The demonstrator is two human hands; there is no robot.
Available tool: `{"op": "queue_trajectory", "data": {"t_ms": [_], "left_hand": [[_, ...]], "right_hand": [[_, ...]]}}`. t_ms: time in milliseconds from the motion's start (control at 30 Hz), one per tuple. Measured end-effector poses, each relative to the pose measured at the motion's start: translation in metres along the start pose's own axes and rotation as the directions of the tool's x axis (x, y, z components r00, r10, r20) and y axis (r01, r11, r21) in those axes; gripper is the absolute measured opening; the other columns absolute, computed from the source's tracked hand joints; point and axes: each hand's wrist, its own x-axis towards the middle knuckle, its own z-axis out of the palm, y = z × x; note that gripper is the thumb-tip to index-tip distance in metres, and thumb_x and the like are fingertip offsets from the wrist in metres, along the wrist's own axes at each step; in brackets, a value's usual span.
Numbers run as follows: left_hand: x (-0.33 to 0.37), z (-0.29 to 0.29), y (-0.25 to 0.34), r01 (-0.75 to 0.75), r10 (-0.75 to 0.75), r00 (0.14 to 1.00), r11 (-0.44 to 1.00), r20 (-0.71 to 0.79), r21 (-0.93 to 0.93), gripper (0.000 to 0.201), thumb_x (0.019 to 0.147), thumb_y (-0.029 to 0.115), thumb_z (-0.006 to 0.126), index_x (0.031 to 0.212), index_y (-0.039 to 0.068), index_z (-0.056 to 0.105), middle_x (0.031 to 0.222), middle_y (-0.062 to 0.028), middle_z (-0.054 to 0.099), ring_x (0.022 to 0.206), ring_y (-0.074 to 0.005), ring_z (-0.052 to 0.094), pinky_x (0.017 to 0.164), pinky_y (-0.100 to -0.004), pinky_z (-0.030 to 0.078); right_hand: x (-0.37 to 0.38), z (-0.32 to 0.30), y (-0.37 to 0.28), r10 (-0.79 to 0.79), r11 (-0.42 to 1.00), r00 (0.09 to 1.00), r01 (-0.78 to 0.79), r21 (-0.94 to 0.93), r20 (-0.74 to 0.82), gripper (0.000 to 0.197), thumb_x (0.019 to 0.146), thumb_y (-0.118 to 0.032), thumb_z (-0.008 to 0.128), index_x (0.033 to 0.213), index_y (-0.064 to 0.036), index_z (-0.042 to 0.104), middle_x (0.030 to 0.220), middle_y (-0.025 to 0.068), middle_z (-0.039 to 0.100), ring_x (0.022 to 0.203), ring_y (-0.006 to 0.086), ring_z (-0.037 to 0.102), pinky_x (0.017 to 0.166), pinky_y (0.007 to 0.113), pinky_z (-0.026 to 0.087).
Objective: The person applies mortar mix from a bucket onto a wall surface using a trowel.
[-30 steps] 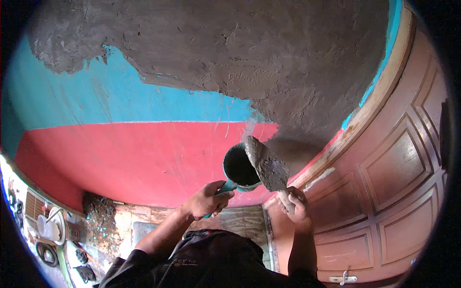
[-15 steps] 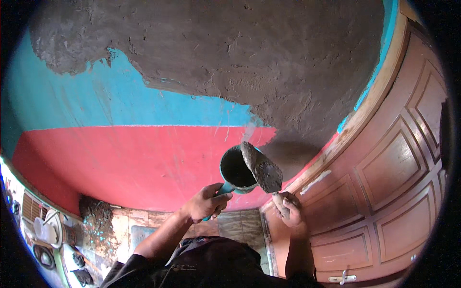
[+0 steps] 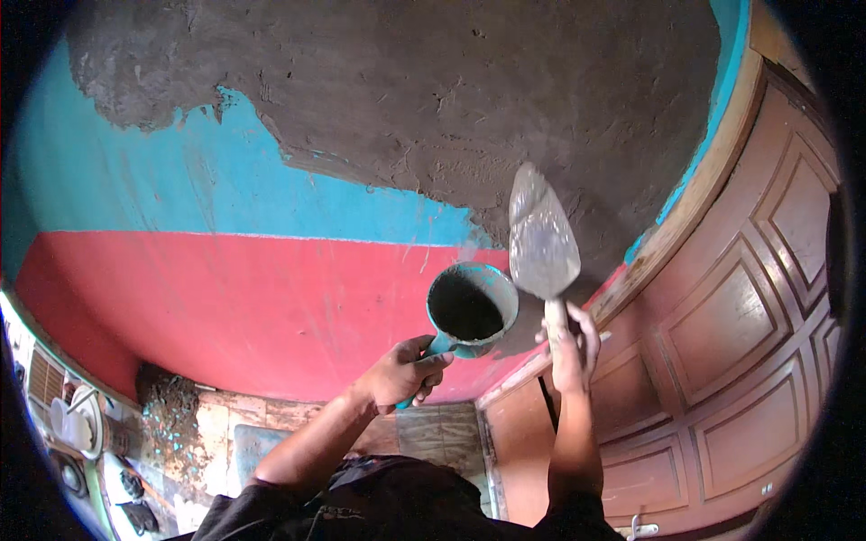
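Note:
My left hand is closed round the handle of a teal dipper and holds it up in front of the wall. Dark wet mortar lies inside the dipper. In my right hand is a pointed trowel, gripped by its light handle. Its blade points upward, right of the dipper, in front of the plastered area; the side facing me looks smeared and shiny. Whether the blade touches the wall I cannot tell. Rough grey-brown plaster covers the upper wall.
Bare blue paint and red paint show below the plaster. A brown panelled door with a wooden frame stands to the right. Rubble lies on the tiled floor at lower left, near a white container.
My right hand has moved up and right, swinging the trowel from across the dipper's rim to upright against the plaster. The dipper has shifted slightly right and its inside shows more.

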Motion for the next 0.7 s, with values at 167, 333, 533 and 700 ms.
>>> {"op": "queue_trajectory", "data": {"t_ms": [167,333,533,700], "left_hand": [[-0.006,0.005,-0.013,-0.01,0.013,1.0,0.996,-0.027,0.09,0.022,0.104,0.025,0.061,0.106,0.004,0.055,0.068,-0.0003,0.051,0.051,-0.0099,0.048,0.046,-0.0277,0.039],[-0.031,0.0,-0.032,0.0,0.009,0.998,0.992,-0.069,0.125,0.021,0.104,0.024,0.062,0.1,0.005,0.054,0.068,-0.0009,0.051,0.051,-0.0099,0.048,0.047,-0.0281,0.039],[-0.073,-0.014,-0.058,0.045,-0.022,0.983,0.991,-0.182,0.124,0.022,0.103,0.024,0.064,0.102,0.005,0.054,0.066,0.0004,0.05,0.051,-0.0086,0.047,0.045,-0.0271,0.037],[-0.086,-0.016,-0.067,0.083,-0.065,0.957,0.995,-0.282,0.051,0.017,0.102,0.018,0.063,0.111,0.005,0.056,0.068,0.0031,0.05,0.052,-0.0063,0.044,0.045,-0.0256,0.034]], "right_hand": [[0.085,0.02,0.005,-0.735,0.294,0.619,0.658,-0.693,0.276,0.036,0.09,-0.001,0.07,0.126,-0.0037,0.062,0.114,0.017,0.063,0.095,0.0318,0.068,0.075,0.041,0.057],[0.128,-0.005,0.034,-0.706,-0.142,0.523,0.556,-0.819,0.477,0.045,0.082,-0.001,0.075,0.122,-0.0203,0.07,0.109,0.0133,0.06,0.09,0.0346,0.068,0.071,0.044,0.058],[0.106,-0.069,0.067,-0.68,-0.099,0.577,0.54,-0.836,0.453,0.037,0.083,-0.001,0.076,0.115,-0.0169,0.07,0.108,0.0105,0.059,0.085,0.0335,0.068,0.066,0.043,0.056],[0.08,-0.055,0.05,-0.744,0.093,0.586,0.568,-0.818,0.322,0.037,0.087,0.001,0.073,0.122,-0.009,0.063,0.107,0.0166,0.063,0.088,0.0361,0.066,0.07,0.044,0.056]]}}
